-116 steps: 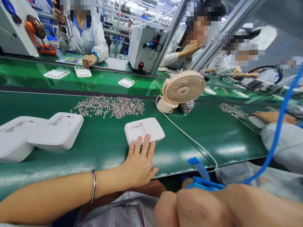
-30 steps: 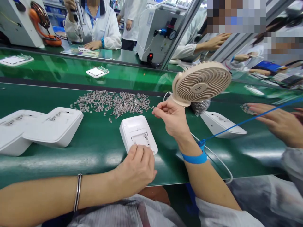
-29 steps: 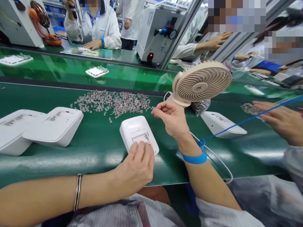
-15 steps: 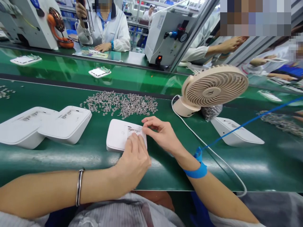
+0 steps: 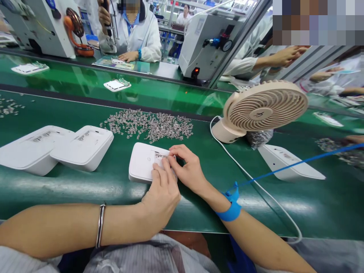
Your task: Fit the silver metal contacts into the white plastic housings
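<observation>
A white plastic housing (image 5: 142,163) lies on the green belt (image 5: 199,197) in front of me. My left hand (image 5: 162,195) rests on its near right part, fingers stretched flat and holding it down. My right hand (image 5: 186,168), with a blue wrist strap (image 5: 229,212), pinches a small metal part at the housing's recessed slot, fingertips pressed together. A heap of small silver metal parts (image 5: 148,125) lies just beyond the housing.
Two more white housings (image 5: 82,146) sit at the left, another (image 5: 290,167) at the right. A beige desk fan (image 5: 261,108) with a white cable (image 5: 256,182) stands right of the heap. Other people work across the far belt beside white machines (image 5: 201,49).
My right hand came from the heap of metal parts down to the housing's slot. The housing was turned, and my left hand stayed on it.
</observation>
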